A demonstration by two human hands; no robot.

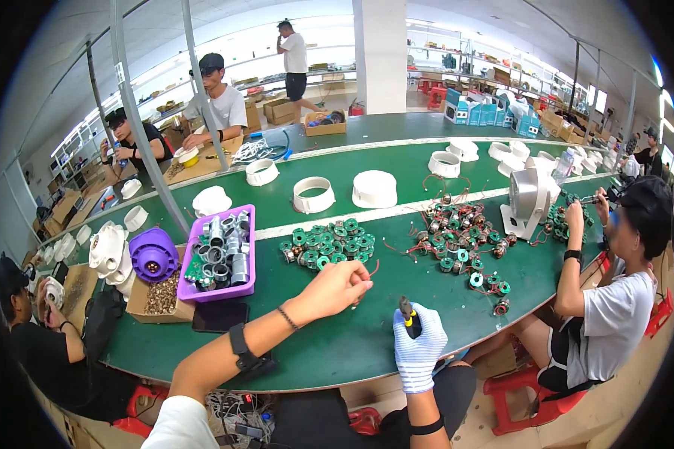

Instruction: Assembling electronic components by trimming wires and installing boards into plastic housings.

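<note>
Blue-and-white gloved right hand (419,344) upright around pliers (407,307)

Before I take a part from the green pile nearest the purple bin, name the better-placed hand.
Likely your left hand: it is beside that green pile, its grip unclear. Your gloved right hand is farther off and gripping a tool.

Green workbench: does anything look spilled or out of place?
The red-wired copper coils right of center sprawl loosely, one straggling near the front edge of the green workbench; the green-topped pile to their left looks tidier.
</note>
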